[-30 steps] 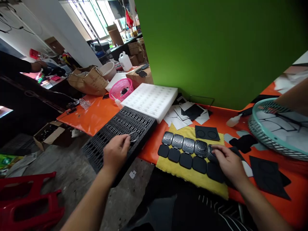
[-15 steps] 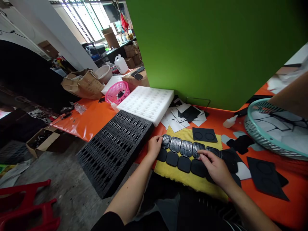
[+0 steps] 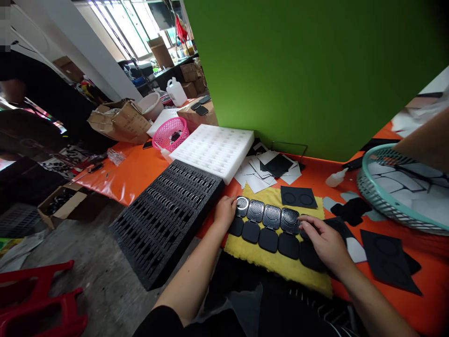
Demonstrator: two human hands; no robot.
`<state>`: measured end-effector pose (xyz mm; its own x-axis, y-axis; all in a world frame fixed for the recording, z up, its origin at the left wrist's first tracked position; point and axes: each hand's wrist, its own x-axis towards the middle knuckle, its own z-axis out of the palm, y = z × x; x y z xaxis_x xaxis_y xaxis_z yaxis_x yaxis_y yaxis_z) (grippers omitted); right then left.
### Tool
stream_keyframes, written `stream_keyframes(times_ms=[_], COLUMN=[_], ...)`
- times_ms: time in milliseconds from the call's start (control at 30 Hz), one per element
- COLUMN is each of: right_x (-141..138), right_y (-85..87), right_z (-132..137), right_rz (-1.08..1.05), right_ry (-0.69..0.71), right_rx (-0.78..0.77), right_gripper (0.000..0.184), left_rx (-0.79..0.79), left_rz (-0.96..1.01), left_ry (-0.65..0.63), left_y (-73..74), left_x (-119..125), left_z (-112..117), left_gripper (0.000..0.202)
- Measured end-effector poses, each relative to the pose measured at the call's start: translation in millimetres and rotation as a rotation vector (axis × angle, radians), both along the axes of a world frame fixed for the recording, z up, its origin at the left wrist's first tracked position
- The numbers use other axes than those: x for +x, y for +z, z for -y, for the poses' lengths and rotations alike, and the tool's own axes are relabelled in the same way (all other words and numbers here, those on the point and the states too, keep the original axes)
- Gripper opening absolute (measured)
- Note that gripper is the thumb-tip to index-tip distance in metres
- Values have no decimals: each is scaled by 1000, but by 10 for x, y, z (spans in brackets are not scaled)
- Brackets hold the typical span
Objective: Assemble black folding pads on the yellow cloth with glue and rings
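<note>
A row of several open black cases (image 3: 268,224) with silvery mesh lids lies on a yellow cloth (image 3: 277,260). My left hand (image 3: 224,211) is at the row's left end, fingers pinched on the leftmost case's mesh lid (image 3: 242,206). My right hand (image 3: 324,241) rests curled over the rightmost case, which it mostly hides. A black slotted foam tray (image 3: 168,213) lies just left of the cloth.
A white foam tray (image 3: 213,150), paper squares (image 3: 261,171), black foam sheets (image 3: 386,252), a teal basket (image 3: 396,196) and a pink basket (image 3: 170,133) sit on the orange table (image 3: 129,171). A green board (image 3: 308,70) stands behind. A red stool (image 3: 38,304) is on the floor at left.
My left hand left the black slotted tray with a small metal part and came to the leftmost case. My right hand shifted along the row and is back on the rightmost case.
</note>
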<state>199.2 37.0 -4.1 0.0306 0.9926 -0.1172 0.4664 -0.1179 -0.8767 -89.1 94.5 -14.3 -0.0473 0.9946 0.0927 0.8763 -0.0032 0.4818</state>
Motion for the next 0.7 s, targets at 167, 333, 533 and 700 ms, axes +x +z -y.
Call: stream_keyframes(times_ms=[167, 333, 533, 700], right_x=[44, -48, -152, -197], right_y=[-61, 3, 6, -33], right_z=[13, 25, -9, -16], right_rz=[-6, 32, 88, 129], right_ry=[-20, 47, 122, 163], right_rx=[-8, -57, -50, -39], right_gripper=[30, 32, 36, 37], left_rx=[47, 180, -132, -148], left_rz=[-28, -173, -401, -414], left_ry=[-103, -39, 330, 250], left_y=[419, 995, 1359, 1270], left_x=[7, -573, -1522, -1490], left_z=[379, 757, 953, 928], left_gripper=[26, 24, 25, 23])
